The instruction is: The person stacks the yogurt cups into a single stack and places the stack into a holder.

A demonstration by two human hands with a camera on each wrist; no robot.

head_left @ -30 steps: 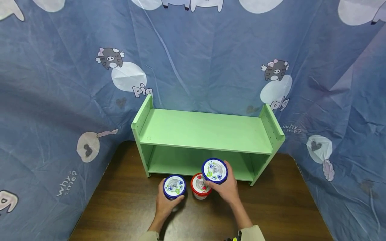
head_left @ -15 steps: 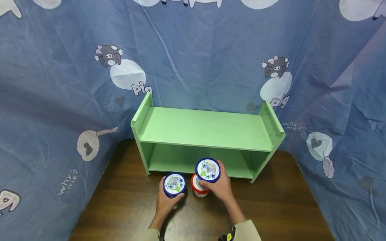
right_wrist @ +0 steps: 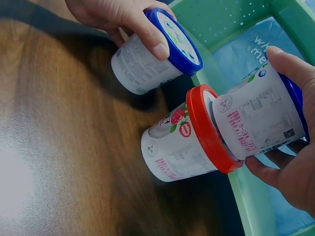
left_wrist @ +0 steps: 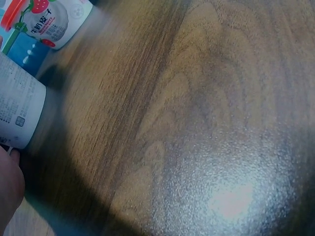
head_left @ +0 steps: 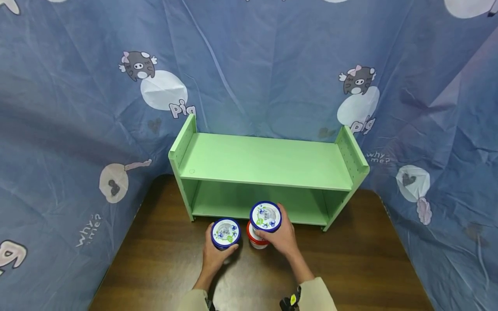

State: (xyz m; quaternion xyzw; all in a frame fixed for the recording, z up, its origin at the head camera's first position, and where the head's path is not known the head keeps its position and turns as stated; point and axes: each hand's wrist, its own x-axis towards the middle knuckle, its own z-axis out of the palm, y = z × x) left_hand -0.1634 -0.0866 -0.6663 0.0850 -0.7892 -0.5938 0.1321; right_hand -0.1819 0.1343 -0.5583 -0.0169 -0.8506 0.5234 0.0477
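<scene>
My left hand (head_left: 213,258) grips a white blueberry tub with a blue lid (head_left: 225,233), thumb and fingers round its sides. In the right wrist view, this tub (right_wrist: 140,66) is close over the table, its shadow beside it. Between the two hands, a strawberry tub with a red lid (right_wrist: 179,152) stands upright on the table. My right hand (head_left: 285,236) holds a second blue-lidded blueberry tub (head_left: 266,216) right over it. The base of that upper tub (right_wrist: 261,115) meets the red lid. From the head camera, it hides part of the red lid.
A green two-tier shelf (head_left: 264,162) stands just behind the tubs, at the back of the brown wooden table (head_left: 155,268). Blue cloth (head_left: 249,86) printed with pigs hangs behind and on both sides.
My right hand has moved left with its blueberry tub, from the right of the strawberry tub to over its red lid. The left hand keeps its tub in nearly the same place.
</scene>
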